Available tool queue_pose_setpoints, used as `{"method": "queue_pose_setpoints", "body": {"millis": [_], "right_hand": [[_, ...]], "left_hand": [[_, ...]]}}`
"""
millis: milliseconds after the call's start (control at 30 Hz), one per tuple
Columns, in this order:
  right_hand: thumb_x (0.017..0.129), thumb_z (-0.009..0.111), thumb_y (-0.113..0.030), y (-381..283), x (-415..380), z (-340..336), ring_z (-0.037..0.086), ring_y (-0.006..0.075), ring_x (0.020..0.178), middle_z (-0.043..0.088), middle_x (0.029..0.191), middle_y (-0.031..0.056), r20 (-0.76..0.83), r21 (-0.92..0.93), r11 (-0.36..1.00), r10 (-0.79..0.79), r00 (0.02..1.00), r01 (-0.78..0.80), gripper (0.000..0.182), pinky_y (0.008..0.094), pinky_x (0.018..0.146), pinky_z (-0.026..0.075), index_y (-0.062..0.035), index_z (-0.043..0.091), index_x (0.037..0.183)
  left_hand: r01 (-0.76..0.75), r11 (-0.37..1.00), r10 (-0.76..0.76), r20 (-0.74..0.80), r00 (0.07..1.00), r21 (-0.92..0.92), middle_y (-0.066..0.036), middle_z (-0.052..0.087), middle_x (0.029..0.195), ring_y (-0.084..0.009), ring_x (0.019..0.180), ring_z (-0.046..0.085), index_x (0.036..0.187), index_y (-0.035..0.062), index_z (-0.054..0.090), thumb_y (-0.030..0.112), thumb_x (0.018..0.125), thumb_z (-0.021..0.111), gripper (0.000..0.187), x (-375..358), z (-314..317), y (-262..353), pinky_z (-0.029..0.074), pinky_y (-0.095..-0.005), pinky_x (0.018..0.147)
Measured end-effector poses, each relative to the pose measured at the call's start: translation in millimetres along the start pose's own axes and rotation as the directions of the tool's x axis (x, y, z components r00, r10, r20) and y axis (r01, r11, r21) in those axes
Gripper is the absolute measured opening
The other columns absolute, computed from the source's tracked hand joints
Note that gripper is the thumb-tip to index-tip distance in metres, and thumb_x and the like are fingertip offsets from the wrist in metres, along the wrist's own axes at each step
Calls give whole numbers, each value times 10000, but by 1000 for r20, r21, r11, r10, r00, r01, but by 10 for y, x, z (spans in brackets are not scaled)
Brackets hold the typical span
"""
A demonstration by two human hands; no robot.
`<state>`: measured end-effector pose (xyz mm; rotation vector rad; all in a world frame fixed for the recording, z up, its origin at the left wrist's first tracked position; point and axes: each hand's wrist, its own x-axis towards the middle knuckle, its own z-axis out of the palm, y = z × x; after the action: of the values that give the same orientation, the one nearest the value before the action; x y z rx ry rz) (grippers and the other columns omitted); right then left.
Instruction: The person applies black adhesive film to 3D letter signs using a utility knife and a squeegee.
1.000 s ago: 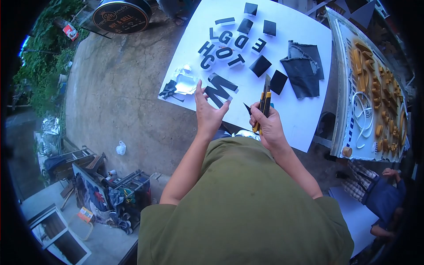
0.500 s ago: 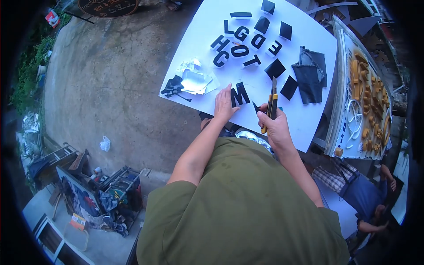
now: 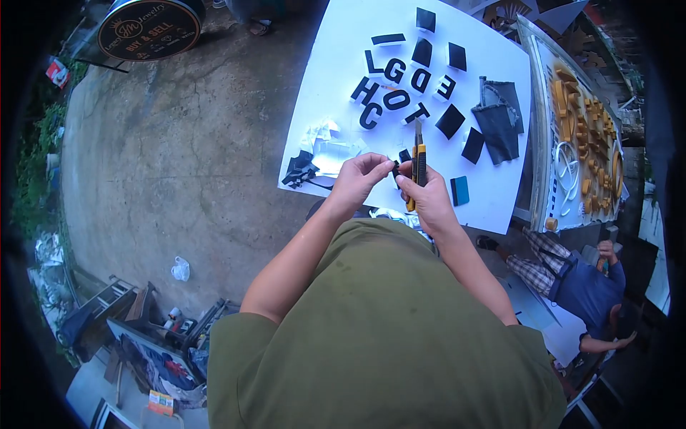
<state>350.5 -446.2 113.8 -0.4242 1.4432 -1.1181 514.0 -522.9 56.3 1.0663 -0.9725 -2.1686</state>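
At the near edge of the white bench [image 3: 493, 204], between your two hands: one dark piece [image 3: 397, 171], small, partly covered by your fingers; its full shape cannot be told. Left hand [image 3: 357, 182]: thumb and forefinger pinched on the piece. Right hand [image 3: 430, 200]: wrapped round a cutter [image 3: 421, 159], fingertips also by the piece, blade out and pointing away from you.

Handling, piece: probably light and thin, apt to bend or slip; best taken by its edges with your fingertips. Handling, cutter: likely light, body stiff, blade brittle; keep your hold on the yellow-and-black body, well behind the blade. Letters [image 3: 365, 90], black-faced, set out beyond your hands: seemingly light and rigid; best held by their sides, since the faces may scratch. Card [image 3: 462, 190], teal and black, flat, right of your right hand: probably stiff; lift it by a corner.
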Motion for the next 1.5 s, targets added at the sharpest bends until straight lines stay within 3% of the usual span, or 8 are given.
{"method": "queue_pose_setpoints", "body": {"millis": [500,667,767,900,1133,1267,1367,1500], "right_hand": [[1012,695,-57,43,232,236,602,72,800,720,1059,36,1,-431,900,-75,997,69,286,258,704,508,6,686,1291],[1012,689,-55,217,276,35,608,78,815,718,1058,38,-6,-536,837,-131,991,108,272,263,721,515,9,696,1276],[1013,689,-56,301,204,0,607,81,811,717,1056,41,-14,-560,825,-102,995,77,267,266,720,514,11,697,1271],[1005,704,-91,233,144,69,692,150,1012,745,1078,90,-49,-543,840,-58,997,22,263,315,922,545,10,707,1248],[1004,695,-76,253,44,-239,653,111,870,737,997,62,-213,-560,827,-202,956,50,242,292,825,529,8,710,1230],[1007,687,-69,354,-31,-546,581,77,757,703,929,33,-360,-551,834,-219,907,-17,231,272,707,492,7,697,1224],[1014,673,-69,446,-53,-740,595,88,743,717,942,53,-429,-498,864,-170,887,-75,218,273,696,502,11,691,1216],[1023,645,-72,625,-2,-930,630,107,742,740,964,84,-486,-401,910,-117,866,-102,209,288,698,528,16,686,1208]], "left_hand": [[21,983,22,-230,973,182,-5,718,930,-82,835,626,1030,-3,734,145,1030,751,149,-31,-826,-235,511,-254,793],[220,609,267,-459,848,762,-136,730,935,-216,848,695,1027,-12,787,232,958,807,255,110,-1940,-887,560,-383,789],[343,493,262,-513,818,799,-146,712,1084,-323,1019,695,1043,56,809,257,930,825,230,179,-2027,-927,535,-482,915],[364,367,286,-476,831,856,-104,663,1114,-317,1141,628,999,108,809,267,892,855,197,288,-2041,-991,468,-484,989],[450,301,369,-538,758,841,-125,599,1217,-354,1186,582,1177,83,604,221,841,898,467,273,-1917,-829,437,-494,1005],[205,226,582,-301,756,952,-144,589,1207,-345,1165,588,1240,49,574,152,869,849,472,344,-1717,-748,450,-477,1005],[-175,434,437,-37,899,884,-179,608,1243,-374,1122,617,1366,23,523,148,898,818,567,412,-1216,-655,495,-486,974],[14,701,-42,21,999,713,-269,580,1372,-424,1216,624,1565,-5,360,219,891,851,864,581,-412,-821,531,-491,1030]]}}
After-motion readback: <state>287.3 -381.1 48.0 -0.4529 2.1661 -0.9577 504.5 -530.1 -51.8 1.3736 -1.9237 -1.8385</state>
